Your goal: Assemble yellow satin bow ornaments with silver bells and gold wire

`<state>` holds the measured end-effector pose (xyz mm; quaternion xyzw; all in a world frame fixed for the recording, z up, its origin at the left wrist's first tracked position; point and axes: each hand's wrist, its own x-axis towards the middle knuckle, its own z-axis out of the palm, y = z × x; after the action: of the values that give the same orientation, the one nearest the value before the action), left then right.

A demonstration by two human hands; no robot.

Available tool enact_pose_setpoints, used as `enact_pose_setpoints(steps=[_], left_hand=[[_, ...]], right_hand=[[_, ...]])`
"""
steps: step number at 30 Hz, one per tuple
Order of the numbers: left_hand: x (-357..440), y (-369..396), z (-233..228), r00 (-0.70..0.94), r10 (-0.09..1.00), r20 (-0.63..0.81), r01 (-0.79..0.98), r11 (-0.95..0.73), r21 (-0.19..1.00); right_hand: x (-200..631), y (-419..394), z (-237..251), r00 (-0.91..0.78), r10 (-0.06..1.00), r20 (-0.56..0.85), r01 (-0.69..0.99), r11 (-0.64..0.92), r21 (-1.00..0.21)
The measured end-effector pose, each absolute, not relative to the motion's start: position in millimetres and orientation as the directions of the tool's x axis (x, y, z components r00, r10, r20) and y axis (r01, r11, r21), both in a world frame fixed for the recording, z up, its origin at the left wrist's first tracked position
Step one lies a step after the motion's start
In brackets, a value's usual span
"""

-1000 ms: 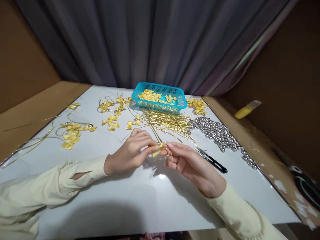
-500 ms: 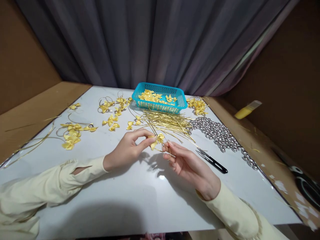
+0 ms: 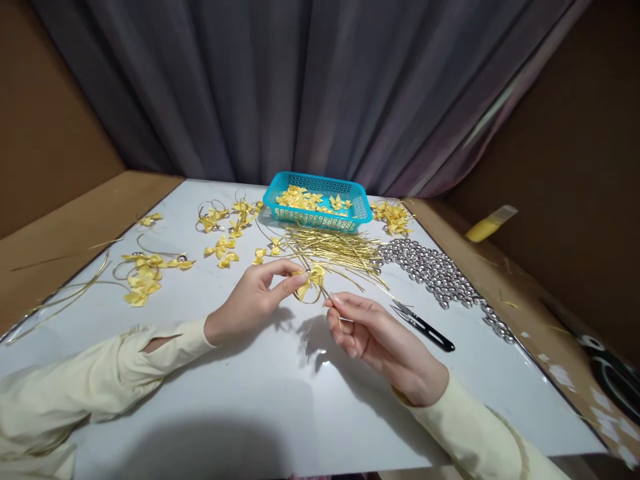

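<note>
Between thumb and fingers, my left hand (image 3: 265,290) pinches a yellow ribbon bow (image 3: 315,276) above the white table. A thin gold cord (image 3: 326,293) runs from the bow, forming a small loop under it. My right hand (image 3: 365,323) is closed on the cord's end, to the right of the bow. Just beyond both hands lies a pile of gold cords (image 3: 333,247). Black thread snips (image 3: 425,328) rest right of my right hand, blades toward the cords. Whether a bell or bead sits behind the bow is hidden by my left fingers.
A blue plastic basket (image 3: 320,215) of yellow bows stands at the back. Silver beads (image 3: 430,267) spread along the right side. Corded bows (image 3: 144,273) lie on the left, more (image 3: 393,217) at back right. Black-handled scissors (image 3: 613,373) lie beyond the table's right edge.
My right hand has shifted slightly down, drawing the cord away from the bow. The cord now shows a loop beneath the bow, which my left hand keeps pinched.
</note>
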<state>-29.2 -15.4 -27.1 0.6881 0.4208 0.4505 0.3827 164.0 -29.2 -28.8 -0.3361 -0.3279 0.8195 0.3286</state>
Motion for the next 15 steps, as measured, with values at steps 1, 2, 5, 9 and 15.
enact_pose_setpoints(steps=[1, 2, 5, 9, 15], left_hand=[[-29.3, -15.4, -27.5, 0.248, 0.923, 0.294, 0.226, -0.350, 0.909], [-29.4, -15.5, -27.9, 0.255, 0.922, 0.290, 0.218, -0.347, 0.912], [-29.6, -16.0, -28.3, 0.278, 0.920, 0.276, 0.208, -0.338, 0.918], [-28.9, -17.2, -26.3, 0.300, 0.917, 0.263, 0.202, -0.331, 0.922], [-29.0, -17.0, -25.2, 0.296, 0.916, 0.270, 0.202, -0.336, 0.920]], right_hand=[[163.5, -29.6, -29.2, -0.556, 0.764, -0.328, -0.319, -0.561, -0.764], [163.0, -29.9, -29.2, -0.544, 0.779, -0.312, -0.322, -0.537, -0.780], [161.7, -31.3, -26.6, -0.465, 0.849, -0.251, -0.317, -0.425, -0.848], [161.3, -33.0, -21.6, -0.365, 0.907, -0.211, -0.288, -0.325, -0.901], [162.2, -37.2, -23.2, -0.241, 0.964, -0.108, -0.189, -0.155, -0.970]])
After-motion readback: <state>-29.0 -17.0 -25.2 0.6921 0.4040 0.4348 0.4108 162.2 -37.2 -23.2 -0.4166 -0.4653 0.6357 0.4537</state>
